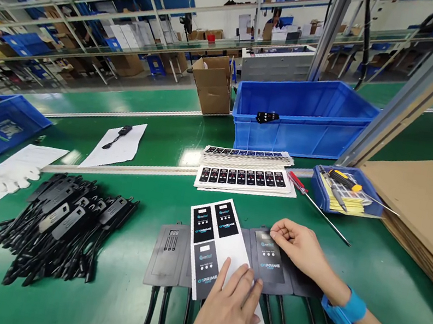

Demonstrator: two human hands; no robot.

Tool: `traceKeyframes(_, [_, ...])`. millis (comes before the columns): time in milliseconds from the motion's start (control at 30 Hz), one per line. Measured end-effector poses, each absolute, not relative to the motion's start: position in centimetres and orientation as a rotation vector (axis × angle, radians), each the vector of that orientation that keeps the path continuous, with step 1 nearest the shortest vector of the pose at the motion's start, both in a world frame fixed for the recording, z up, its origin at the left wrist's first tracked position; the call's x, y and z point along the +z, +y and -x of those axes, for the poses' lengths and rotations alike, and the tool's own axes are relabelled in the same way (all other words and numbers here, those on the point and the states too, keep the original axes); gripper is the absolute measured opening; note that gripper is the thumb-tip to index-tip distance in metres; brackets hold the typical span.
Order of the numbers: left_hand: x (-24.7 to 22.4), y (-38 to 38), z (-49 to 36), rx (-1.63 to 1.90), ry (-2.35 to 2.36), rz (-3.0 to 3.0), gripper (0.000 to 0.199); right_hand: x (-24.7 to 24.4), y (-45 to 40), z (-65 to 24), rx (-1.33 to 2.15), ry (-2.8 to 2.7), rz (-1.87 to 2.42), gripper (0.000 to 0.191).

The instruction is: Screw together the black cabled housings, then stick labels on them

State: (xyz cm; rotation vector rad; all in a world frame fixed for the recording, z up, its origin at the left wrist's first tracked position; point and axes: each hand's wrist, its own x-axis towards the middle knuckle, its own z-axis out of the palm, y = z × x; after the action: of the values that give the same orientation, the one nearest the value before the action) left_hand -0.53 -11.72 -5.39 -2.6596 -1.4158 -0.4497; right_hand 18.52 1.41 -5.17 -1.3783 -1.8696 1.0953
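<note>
My left hand [228, 302] lies on a white strip of black stickers [203, 223], fingers stretched out and slightly spread. Three stickers show on the strip, printed with "PRIME" lettering; part of it is under the hand. Beneath the strip, a row of flat dark grey control boxes [163, 269] with black cables lies on the bench. A similar black sticker [269, 273] sits on the face of one box to the right. My right hand [301, 249], with a blue band on its wrist, pinches at this sticker's top edge; the fingertips partly hide it.
A heap of black cabled modules [70, 215] lies at left. Sticker sheets [242, 180] are stacked behind the boxes, near a red-handled screwdriver [318, 209] and a small blue tray [322, 188] of tools. A large blue bin [287, 135] stands behind; cardboard [423, 218] lies at right.
</note>
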Motion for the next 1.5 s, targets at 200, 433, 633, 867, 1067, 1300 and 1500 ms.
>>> traceKeyframes(200, [-5.8,-11.7,0.7,-0.445,-1.378,2.643,0.039,-5.2,1.4,-18.6,1.034,-1.933,1.416,0.018])
traceKeyframes(433, [-5.6,-11.8,0.5,-0.450,-1.383,2.639,0.037,-5.2,1.3,-18.2,0.928,-1.995,1.433,0.014])
traceKeyframes(633, [-5.3,-11.5,0.5,-0.424,-1.356,2.615,0.037,-5.3,0.8,-18.6,0.639,-2.179,1.400,0.020])
traceKeyframes(867, [-4.5,-11.1,0.2,-0.385,-1.255,2.633,0.035,-6.1,-4.1,-20.4,0.338,-2.771,0.918,0.078])
traceKeyframes(1067, [-4.2,-11.0,0.3,-0.385,-1.238,2.645,0.032,-4.6,-8.6,-22.3,0.655,-2.909,0.738,0.079])
traceKeyframes(1300, [-3.7,-10.8,0.9,-0.329,-1.237,2.710,0.030,-3.3,-7.6,-21.6,0.898,-2.688,1.102,0.051])
traceKeyframes(1500, [-4.1,-10.8,1.0,-0.324,-1.236,2.723,0.030,-2.7,-6.4,-19.8,1.139,-2.575,1.051,0.050])
